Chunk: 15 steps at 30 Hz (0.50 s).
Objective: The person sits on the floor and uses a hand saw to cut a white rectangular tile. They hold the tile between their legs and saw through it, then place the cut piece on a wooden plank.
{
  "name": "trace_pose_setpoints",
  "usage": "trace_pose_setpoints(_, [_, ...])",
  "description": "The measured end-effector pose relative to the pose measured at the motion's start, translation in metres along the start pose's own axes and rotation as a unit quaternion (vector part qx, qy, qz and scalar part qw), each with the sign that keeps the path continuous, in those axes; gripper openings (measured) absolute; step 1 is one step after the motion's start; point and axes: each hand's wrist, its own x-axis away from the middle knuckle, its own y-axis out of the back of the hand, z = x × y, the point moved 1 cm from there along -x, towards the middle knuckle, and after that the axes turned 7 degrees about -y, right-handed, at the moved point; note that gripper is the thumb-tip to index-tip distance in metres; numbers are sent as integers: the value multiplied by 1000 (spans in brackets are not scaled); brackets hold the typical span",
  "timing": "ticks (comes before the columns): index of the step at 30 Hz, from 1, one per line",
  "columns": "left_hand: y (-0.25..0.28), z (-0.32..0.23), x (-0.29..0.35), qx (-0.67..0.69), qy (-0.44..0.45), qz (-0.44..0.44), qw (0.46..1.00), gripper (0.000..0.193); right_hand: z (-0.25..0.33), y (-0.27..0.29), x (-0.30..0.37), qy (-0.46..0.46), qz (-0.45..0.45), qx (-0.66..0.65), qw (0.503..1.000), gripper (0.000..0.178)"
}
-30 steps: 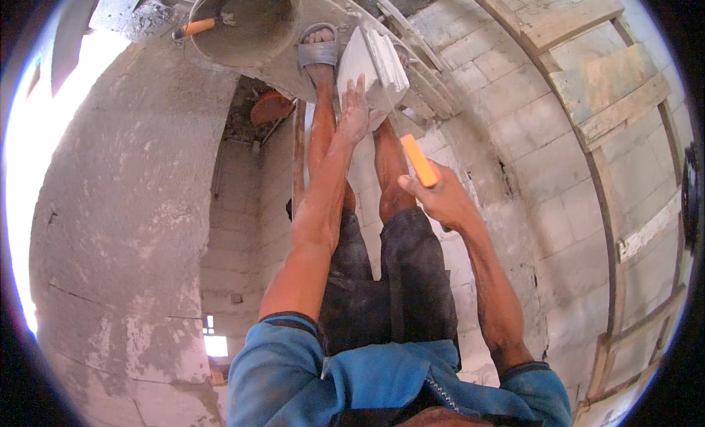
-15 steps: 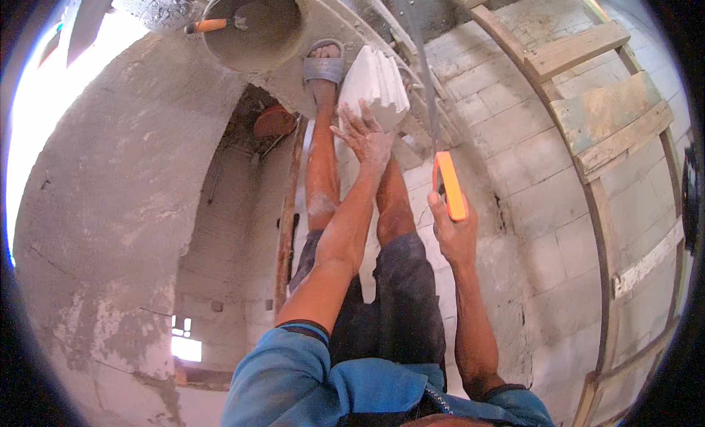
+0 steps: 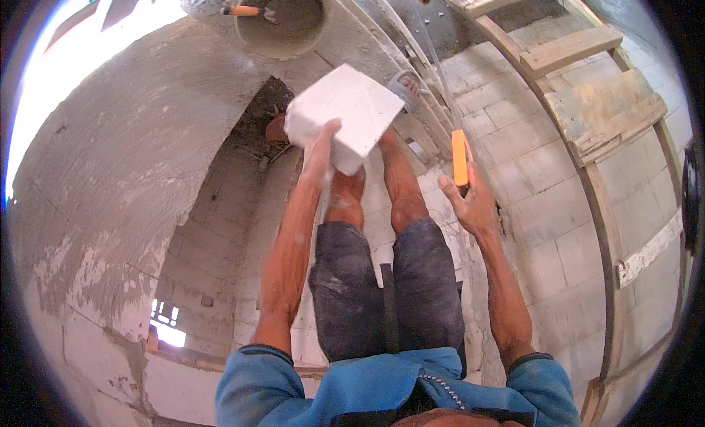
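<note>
A white building block point(image 3: 352, 111) hangs in front of my legs, lifted and tilted, with one broad flat face turned up. My left hand point(image 3: 322, 149) grips its near left edge; the thumb shows on the block, and most fingers are hidden behind it. On the right, my right hand point(image 3: 474, 205) holds a hand saw point(image 3: 460, 157) by its orange handle. The thin saw blade points away from me, blurred toward the far end. A small gap separates the saw from the block.
A round bucket point(image 3: 281, 49) holding grey mix and an orange-handled trowel point(image 3: 244, 11) stands at the far left. A wooden ladder point(image 3: 569, 126) runs along the block wall at right. Left of my legs is an opening in the rendered surface point(image 3: 125, 170).
The block has come up off its resting place and swung left, held by my left hand, which earlier lay on its near end. My right hand and saw have shifted slightly right.
</note>
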Motion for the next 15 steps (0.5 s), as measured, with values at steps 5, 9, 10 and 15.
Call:
trace_pose_setpoints(5, [30,-6,108,360,88,-27,929,88,9,-63,-24,47,14,-53,997,45])
trace_pose_setpoints(9, [40,27,124,498,68,-80,861,90,5,-164,-73,123,26,18,992,44])
trace_pose_setpoints(10, [42,31,126,511,52,-73,855,90,-3,-189,-89,135,23,46,989,45])
trace_pose_setpoints(15, [73,68,150,634,16,-58,771,79,-18,-284,-161,133,-11,108,985,56])
